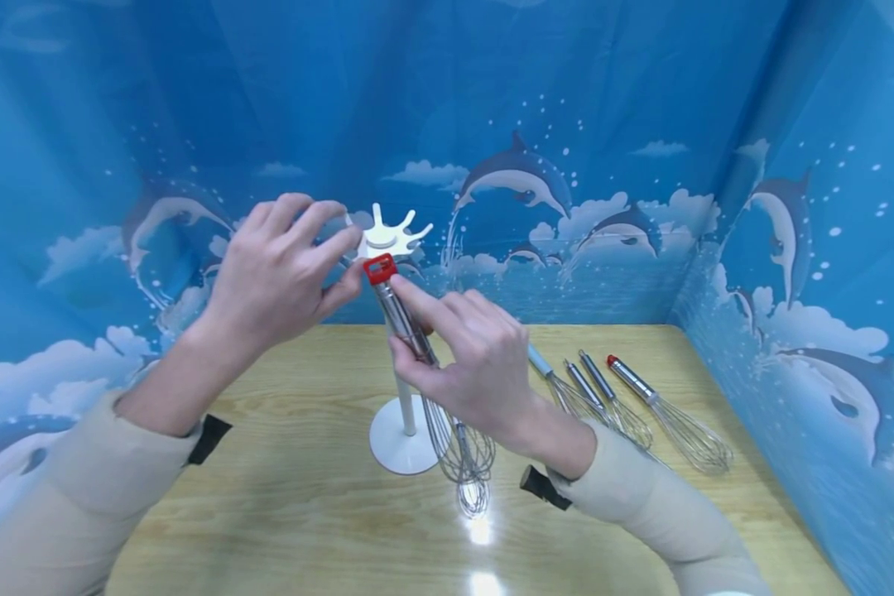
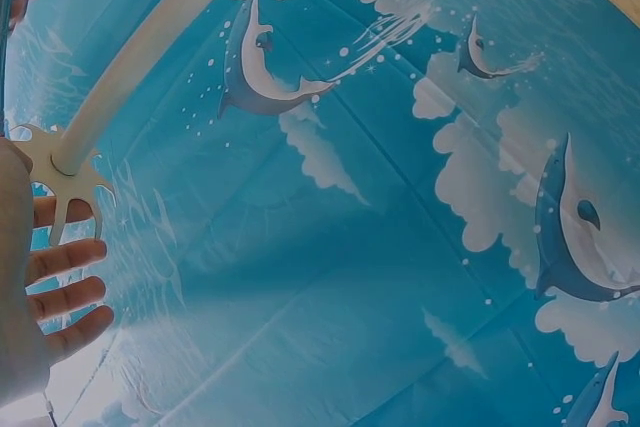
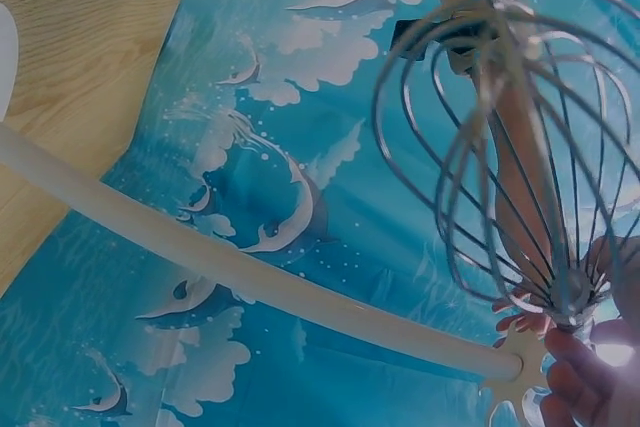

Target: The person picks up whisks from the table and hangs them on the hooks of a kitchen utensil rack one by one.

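Note:
My right hand (image 1: 473, 360) grips the steel handle of a balloon whisk (image 1: 398, 314), its red hanging loop pointing up and its wires down. That red loop overlaps the hooked top of a white utensil stand (image 1: 382, 240) in the head view. My left hand (image 1: 279, 269) pinches the stand's top between thumb and index finger, beside the loop. In the left wrist view the other fingers (image 2: 65, 297) stretch out below the hooks. The right wrist view shows the whisk's wires (image 3: 450, 197) close up, with the stand's pole (image 3: 250, 272) alongside.
Several whisks lie on the wooden table (image 1: 283, 497) at the right, including one with a red end (image 1: 670, 414) and one with a pale blue handle (image 1: 540, 360). A small whisk (image 1: 473, 497) shows behind the held one. Dolphin-print curtains (image 1: 603, 99) enclose the back and sides.

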`<act>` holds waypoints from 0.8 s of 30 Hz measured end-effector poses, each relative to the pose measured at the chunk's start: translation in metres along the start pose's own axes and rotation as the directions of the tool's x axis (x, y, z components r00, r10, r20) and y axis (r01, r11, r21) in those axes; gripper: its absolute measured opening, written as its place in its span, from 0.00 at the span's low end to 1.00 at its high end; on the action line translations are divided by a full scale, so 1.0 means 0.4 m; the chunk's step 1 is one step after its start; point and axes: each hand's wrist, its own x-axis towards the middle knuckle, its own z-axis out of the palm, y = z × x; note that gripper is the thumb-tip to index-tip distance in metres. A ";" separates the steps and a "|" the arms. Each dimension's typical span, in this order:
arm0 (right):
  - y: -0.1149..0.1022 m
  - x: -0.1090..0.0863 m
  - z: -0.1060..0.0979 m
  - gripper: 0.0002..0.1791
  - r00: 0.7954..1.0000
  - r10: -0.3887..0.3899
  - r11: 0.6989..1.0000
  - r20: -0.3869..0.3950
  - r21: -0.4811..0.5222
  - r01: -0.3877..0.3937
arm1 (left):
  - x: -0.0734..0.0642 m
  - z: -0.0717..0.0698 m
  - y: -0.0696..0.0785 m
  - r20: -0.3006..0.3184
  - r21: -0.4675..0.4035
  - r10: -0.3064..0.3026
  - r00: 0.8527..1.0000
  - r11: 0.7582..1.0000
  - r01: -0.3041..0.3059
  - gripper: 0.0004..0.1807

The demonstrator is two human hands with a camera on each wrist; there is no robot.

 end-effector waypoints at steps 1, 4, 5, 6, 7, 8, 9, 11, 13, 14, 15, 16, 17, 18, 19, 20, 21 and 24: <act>0.000 0.001 0.000 0.27 1.000 0.002 1.000 0.001 0.001 -0.002 | 0.000 0.000 0.000 0.000 0.000 0.000 1.000 1.000 0.000 0.20; -0.001 0.002 -0.002 0.27 1.000 0.008 1.000 0.005 0.008 -0.008 | 0.001 0.000 0.000 0.000 0.001 0.000 1.000 1.000 0.000 0.20; -0.001 0.002 -0.002 0.27 1.000 0.009 1.000 0.006 0.010 -0.009 | 0.001 0.000 0.000 0.000 0.001 0.001 1.000 1.000 -0.001 0.21; -0.001 0.002 -0.003 0.27 1.000 0.010 1.000 0.008 0.012 -0.010 | 0.001 0.000 0.000 0.000 0.001 0.001 1.000 1.000 -0.001 0.21; -0.001 0.001 -0.003 0.28 1.000 0.009 1.000 0.008 0.011 -0.009 | 0.001 0.000 0.000 0.001 0.002 0.001 1.000 1.000 -0.001 0.21; 0.000 0.001 -0.002 0.28 1.000 0.007 1.000 0.009 0.010 -0.007 | 0.001 0.000 0.000 0.000 0.002 0.001 1.000 1.000 -0.001 0.20; 0.000 0.000 -0.002 0.28 1.000 0.005 1.000 0.011 0.007 -0.006 | 0.000 0.000 0.000 0.001 0.003 0.002 1.000 1.000 -0.002 0.20; 0.002 0.000 0.000 0.28 1.000 0.006 1.000 0.020 0.001 -0.006 | 0.000 0.000 -0.001 0.002 0.005 0.004 1.000 1.000 -0.004 0.20; 0.004 -0.002 0.002 0.28 0.999 0.010 1.000 0.032 -0.005 -0.010 | 0.001 0.000 -0.002 0.004 0.009 0.007 1.000 1.000 -0.007 0.21; 0.006 -0.003 0.003 0.28 0.999 0.015 1.000 0.039 -0.009 -0.014 | 0.001 0.001 -0.003 0.005 0.011 0.011 1.000 1.000 -0.011 0.21; 0.007 -0.004 0.005 0.28 0.999 0.019 1.000 0.043 -0.012 -0.018 | 0.002 0.000 -0.003 0.007 0.013 0.015 1.000 1.000 -0.015 0.21; 0.009 -0.005 0.006 0.28 0.999 0.023 1.000 0.047 -0.013 -0.023 | 0.002 0.000 -0.004 0.007 0.017 0.019 1.000 1.000 -0.020 0.21; 0.010 -0.006 0.008 0.28 0.998 0.027 1.000 0.051 -0.013 -0.027 | 0.003 0.000 -0.005 0.007 0.016 0.023 1.000 1.000 -0.023 0.21; 0.010 -0.007 0.009 0.28 0.998 0.030 0.999 0.052 -0.014 -0.029 | 0.003 -0.001 -0.006 0.007 0.017 0.027 1.000 0.999 -0.027 0.21; 0.011 -0.008 0.011 0.28 0.998 0.032 0.999 0.052 -0.015 -0.031 | 0.003 -0.001 -0.007 0.007 0.018 0.031 0.999 0.999 -0.031 0.22; 0.012 -0.009 0.013 0.29 0.998 0.032 0.999 0.051 -0.015 -0.031 | 0.003 -0.002 -0.008 0.007 0.018 0.035 0.999 0.999 -0.035 0.22; 0.012 -0.010 0.014 0.29 0.998 0.032 0.999 0.049 -0.014 -0.032 | 0.002 -0.002 -0.008 0.006 0.017 0.036 0.999 0.999 -0.036 0.22; 0.014 -0.015 0.021 0.29 0.999 0.026 1.000 0.033 -0.019 -0.025 | 0.001 -0.003 -0.010 0.000 0.009 0.038 0.999 0.999 -0.038 0.22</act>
